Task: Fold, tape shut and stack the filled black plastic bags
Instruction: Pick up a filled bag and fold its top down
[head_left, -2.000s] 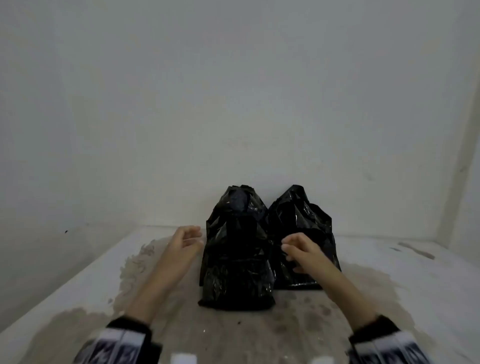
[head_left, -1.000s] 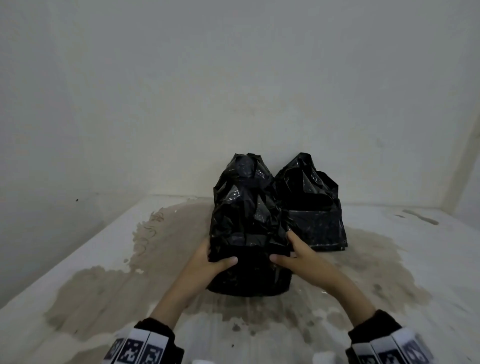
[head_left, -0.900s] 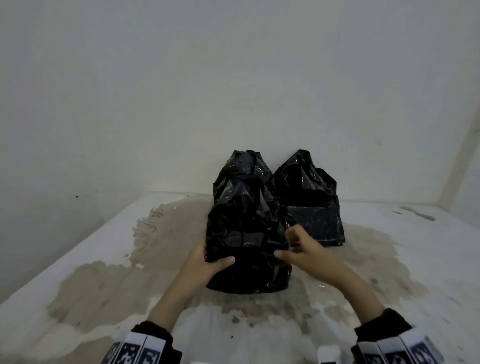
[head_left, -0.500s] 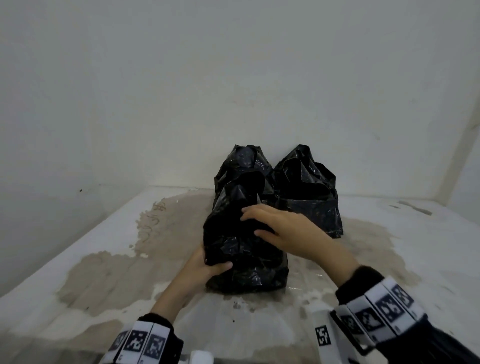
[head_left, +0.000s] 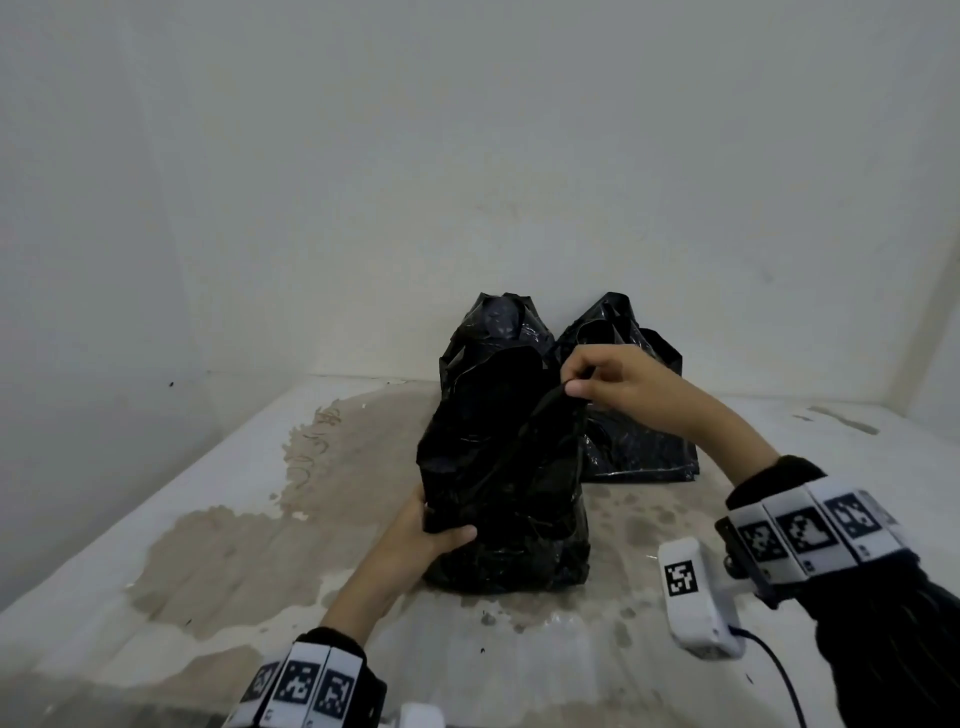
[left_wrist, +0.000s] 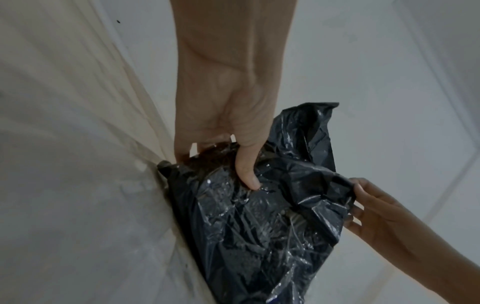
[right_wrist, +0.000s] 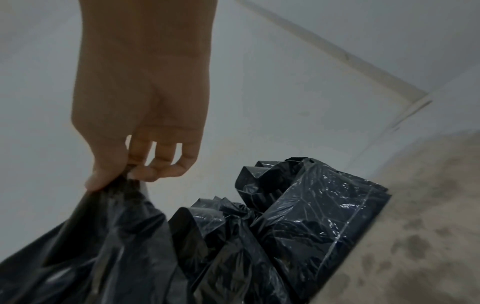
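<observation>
A filled black bag (head_left: 504, 483) stands on the stained white surface in front of me. My left hand (head_left: 441, 530) grips its lower left side, thumb pressed into the plastic (left_wrist: 246, 174). My right hand (head_left: 571, 384) pinches the bag's loose top edge between thumb and fingers and holds it up at the right (right_wrist: 122, 174). Two more black bags stand behind against the wall: one directly behind (head_left: 498, 327), one to the right (head_left: 639, 441). In the right wrist view these two bags (right_wrist: 311, 216) sit side by side.
The surface (head_left: 260, 545) is white with brown stains and wet patches. Walls close it in at the back and on the left, and a corner shows at the far right (head_left: 935, 322). A white wrist device with a cable (head_left: 696, 597) hangs by my right sleeve.
Both hands drew the front bag toward me. Then my right hand left its side, passed over the top and now pulls the top edge up to the right. My left hand stays low.
</observation>
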